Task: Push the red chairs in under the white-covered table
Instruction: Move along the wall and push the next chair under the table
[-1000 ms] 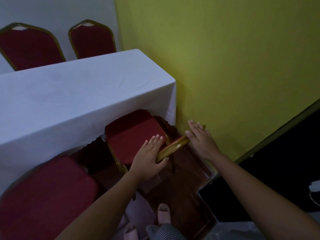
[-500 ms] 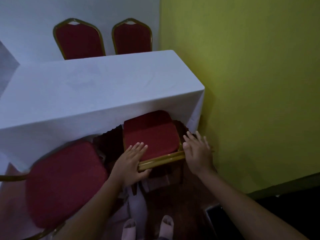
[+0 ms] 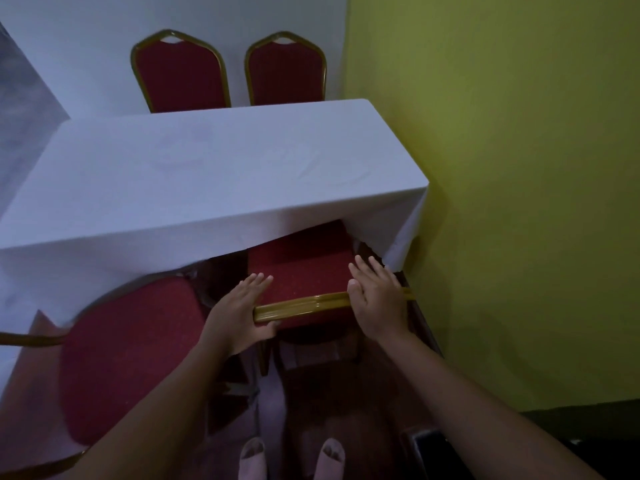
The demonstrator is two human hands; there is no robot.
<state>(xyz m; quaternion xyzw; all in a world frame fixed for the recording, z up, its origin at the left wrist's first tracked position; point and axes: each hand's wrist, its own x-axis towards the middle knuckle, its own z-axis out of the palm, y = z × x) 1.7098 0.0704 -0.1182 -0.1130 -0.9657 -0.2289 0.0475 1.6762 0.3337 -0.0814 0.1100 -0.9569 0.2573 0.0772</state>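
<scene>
The person's feet [image 3: 254,457] stand just behind the right-hand red chair [image 3: 301,268]. Both hands lie on its gold top rail [image 3: 301,304], one at each end, probably so that the push goes straight and the chair does not turn. The left hand [image 3: 239,311] has straight fingers over the rail; whether the thumb hooks under it, I cannot tell in this dim light. The right hand [image 3: 379,299] is flat, gripping nothing. The seat is partly under the cloth of the white-covered table [image 3: 214,168]. The second red chair [image 3: 128,351], at left, stands out from the table. Beyond the table stand two more red chairs [image 3: 180,74].
</scene>
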